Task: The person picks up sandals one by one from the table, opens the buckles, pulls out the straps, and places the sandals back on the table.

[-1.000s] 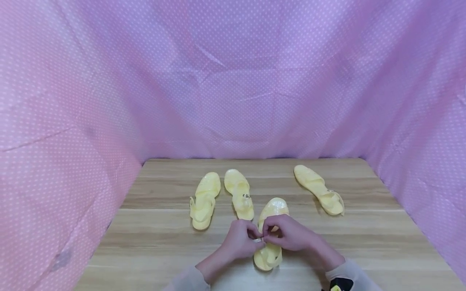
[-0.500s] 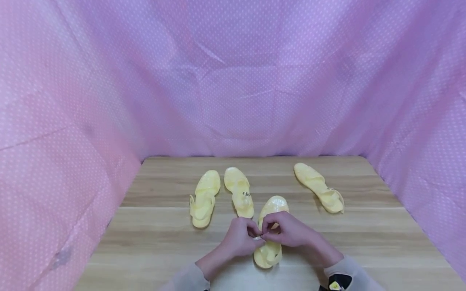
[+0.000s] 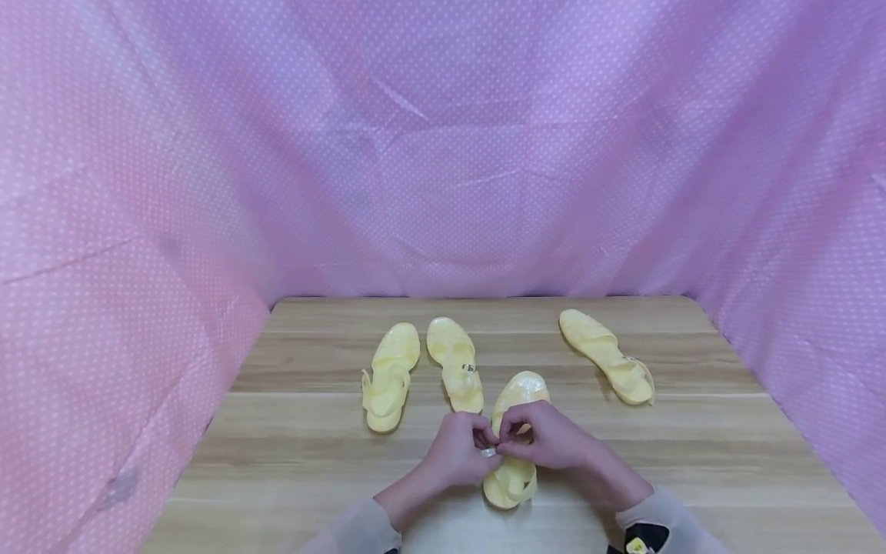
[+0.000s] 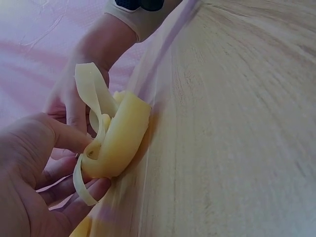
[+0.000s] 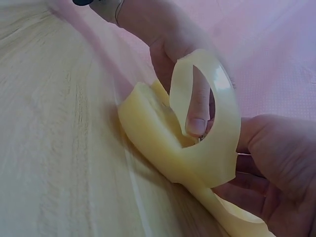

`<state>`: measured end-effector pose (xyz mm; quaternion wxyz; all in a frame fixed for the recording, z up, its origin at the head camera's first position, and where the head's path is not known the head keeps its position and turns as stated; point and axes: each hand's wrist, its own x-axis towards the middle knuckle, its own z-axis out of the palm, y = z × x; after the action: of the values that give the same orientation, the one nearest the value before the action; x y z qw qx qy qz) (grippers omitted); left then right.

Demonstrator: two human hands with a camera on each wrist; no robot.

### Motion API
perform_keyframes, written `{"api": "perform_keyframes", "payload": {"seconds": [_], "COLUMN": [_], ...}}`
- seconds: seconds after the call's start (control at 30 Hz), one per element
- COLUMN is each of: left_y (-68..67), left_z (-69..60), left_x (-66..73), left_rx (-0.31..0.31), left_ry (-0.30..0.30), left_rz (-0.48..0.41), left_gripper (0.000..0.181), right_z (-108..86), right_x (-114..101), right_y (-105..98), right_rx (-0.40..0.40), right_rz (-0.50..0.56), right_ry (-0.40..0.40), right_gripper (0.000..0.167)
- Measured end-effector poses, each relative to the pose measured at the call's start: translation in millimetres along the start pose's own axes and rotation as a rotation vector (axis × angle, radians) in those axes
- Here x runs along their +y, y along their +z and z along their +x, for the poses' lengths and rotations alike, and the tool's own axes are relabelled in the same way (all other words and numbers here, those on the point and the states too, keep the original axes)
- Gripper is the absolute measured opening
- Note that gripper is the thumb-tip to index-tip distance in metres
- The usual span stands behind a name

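A yellow sandal (image 3: 524, 390) lies near the front middle of the table, both hands at its strap. My left hand (image 3: 458, 454) pinches the strap from the left side; my right hand (image 3: 551, 441) meets it from the right, thumb and finger pinched at the same spot. In the left wrist view the sandal's heel (image 4: 126, 133) rests on the table, one strap end hanging beside the left fingers. The right wrist view shows the strap loop (image 5: 224, 133) standing up, a left fingertip seen through it. The buckle is mostly hidden by fingers.
Two yellow sandals (image 3: 391, 369) (image 3: 453, 362) lie side by side behind and left of the hands. Another sandal (image 3: 605, 355) lies at the back right. A pink dotted cloth (image 3: 443, 154) surrounds the wooden table (image 3: 311, 454).
The view has shifted slightly, so the table appears a little higher. Both hands stay at the strap, with only small finger movements.
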<state>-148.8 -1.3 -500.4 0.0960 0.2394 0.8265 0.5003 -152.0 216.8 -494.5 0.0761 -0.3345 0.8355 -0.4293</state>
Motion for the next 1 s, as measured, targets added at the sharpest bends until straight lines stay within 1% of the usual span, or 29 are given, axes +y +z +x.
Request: {"api": "perform_keyframes", "payload": {"seconds": [0.17, 0.3, 0.4, 0.53, 0.63, 0.8, 1.0], "left_y": [0.4, 1.2, 1.7, 1.7, 1.3, 0.6, 0.1], "left_z": [0.7, 0.5, 0.4, -0.1, -0.6, -1.1, 0.1], "left_x": [-1.2, -2.0, -2.3, -1.9, -1.3, -0.9, -1.0], "left_rx": [-0.005, 0.004, 0.011, 0.014, 0.014, 0.010, 0.009], "left_ry": [0.000, 0.017, 0.024, 0.019, 0.013, -0.001, -0.010], "left_rz": [0.007, -0.005, -0.011, -0.018, -0.025, -0.027, -0.026], "left_gripper": [0.014, 0.013, 0.013, 0.013, 0.012, 0.011, 0.012], "right_z": [0.3, 0.6, 0.8, 0.7, 0.6, 0.9, 1.6], "right_x": [1.5, 3.3, 4.3, 4.9, 4.9, 3.9, 3.9], "right_y": [-1.7, -3.6, -4.1, -2.9, -2.1, -3.7, -7.6], "right_rx": [-0.042, -0.072, -0.075, -0.054, -0.049, -0.069, -0.099], "right_rz": [0.028, 0.039, 0.036, 0.011, 0.005, 0.013, 0.020], "right_ry": [0.008, 0.007, -0.013, -0.041, -0.042, -0.031, -0.058], "right_gripper": [0.004, 0.004, 0.007, 0.007, 0.007, 0.008, 0.009]}}
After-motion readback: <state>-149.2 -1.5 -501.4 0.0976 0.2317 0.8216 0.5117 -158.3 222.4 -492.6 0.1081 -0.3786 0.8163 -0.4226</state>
